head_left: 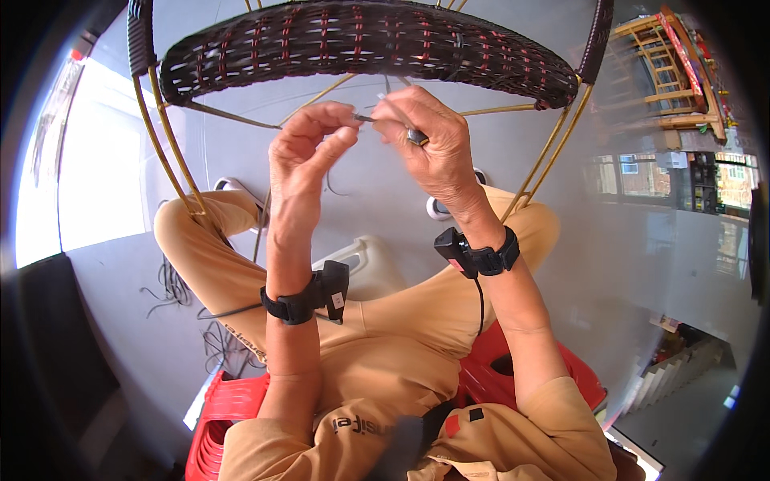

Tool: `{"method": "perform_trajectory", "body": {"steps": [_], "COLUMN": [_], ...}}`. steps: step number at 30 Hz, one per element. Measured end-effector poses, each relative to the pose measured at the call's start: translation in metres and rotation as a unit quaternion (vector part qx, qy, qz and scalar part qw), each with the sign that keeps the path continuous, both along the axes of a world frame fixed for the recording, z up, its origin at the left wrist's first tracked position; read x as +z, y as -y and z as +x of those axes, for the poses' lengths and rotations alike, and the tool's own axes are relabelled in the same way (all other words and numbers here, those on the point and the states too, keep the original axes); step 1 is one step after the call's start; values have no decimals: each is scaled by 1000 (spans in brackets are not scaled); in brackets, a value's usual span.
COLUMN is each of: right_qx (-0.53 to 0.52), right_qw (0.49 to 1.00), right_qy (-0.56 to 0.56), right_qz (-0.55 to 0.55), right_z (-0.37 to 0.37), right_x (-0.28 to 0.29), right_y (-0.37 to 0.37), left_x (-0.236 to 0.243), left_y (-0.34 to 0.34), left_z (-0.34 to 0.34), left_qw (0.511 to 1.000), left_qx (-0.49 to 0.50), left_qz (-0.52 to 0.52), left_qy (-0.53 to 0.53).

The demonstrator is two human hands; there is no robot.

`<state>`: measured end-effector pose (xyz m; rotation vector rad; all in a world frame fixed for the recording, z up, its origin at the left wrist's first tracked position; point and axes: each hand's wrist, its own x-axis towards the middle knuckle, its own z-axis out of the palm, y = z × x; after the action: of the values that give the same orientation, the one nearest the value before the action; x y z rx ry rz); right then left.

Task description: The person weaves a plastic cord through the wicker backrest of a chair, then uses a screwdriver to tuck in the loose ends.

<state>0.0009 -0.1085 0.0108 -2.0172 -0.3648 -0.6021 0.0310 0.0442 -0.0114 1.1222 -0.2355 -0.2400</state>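
Head view, single frame. Person seated on a red plastic stool (513,377), knees apart, forearms entering from 6 o'clock. Both hands meet near 12 o'clock, just under a dark woven chair panel (361,44) that sits on a thin yellow-painted metal frame (172,152).

Left hand (305,152): thumb and forefinger closed in a pinch on the end of a thin dark weaving strand (365,119). Other fingers curled loosely.

Right hand (429,140): fingers closed on the same strand from the 3 o'clock side, and a small dark tool or handle (417,137) is tucked against the palm; what kind it is cannot be told. The strand bridges the short gap between the two hands, just below the panel's lower edge.

Each wrist carries a black strap with a small black device (333,289), a cable running from it.

Handling judgement: strand looks light, narrow and bendable, probably smooth plastic cane, so likely slippery; best held close to its free end with fingertip pinch, as both hands do. Woven panel looks springy, frame stiff.

Surroundings: loose dark strands (172,293) lie on the grey floor (128,321) at 8 o'clock; wooden chair frames (670,76) stand at 2 o'clock.
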Motion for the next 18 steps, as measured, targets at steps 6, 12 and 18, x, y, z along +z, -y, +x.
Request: {"method": "perform_trajectory", "body": {"steps": [6, 12, 18], "right_qx": [14, 67, 116], "right_qw": [953, 844, 706], "right_qy": [-113, -143, -182], "right_qz": [282, 512, 674], "right_z": [2, 4, -1], "right_x": [-2, -5, -8], "right_y": [-5, -11, -29], "left_x": [3, -2, -10], "left_y": [30, 56, 62], "left_z": [25, 22, 27], "left_qw": [986, 973, 968], "left_qx": [-36, 42, 70], "left_qz": [-141, -201, -219], "left_qy": [-78, -107, -100]}}
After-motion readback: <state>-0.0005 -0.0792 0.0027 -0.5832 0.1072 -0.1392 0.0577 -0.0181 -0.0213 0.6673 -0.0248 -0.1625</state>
